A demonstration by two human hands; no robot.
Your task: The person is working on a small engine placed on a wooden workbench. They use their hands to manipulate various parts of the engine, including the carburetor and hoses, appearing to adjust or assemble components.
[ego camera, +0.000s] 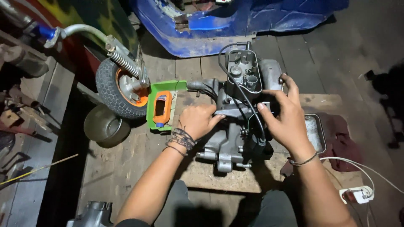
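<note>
Both hands on grey engine (235,126) sitting on wooden board (219,176): left hand (197,121) curled against its side, right hand (286,120) spread, fingers around black cable (252,120). Green tray (162,107) just left, metal tin (315,132) right.

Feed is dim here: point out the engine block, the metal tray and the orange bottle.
engine block (229,141): head view, on its grey lower casing between the hands.
metal tray (314,133): head view, on its bare inner floor.
orange bottle (162,108): head view, on its front face.

Head camera looks steeply down; close above floor.
</note>
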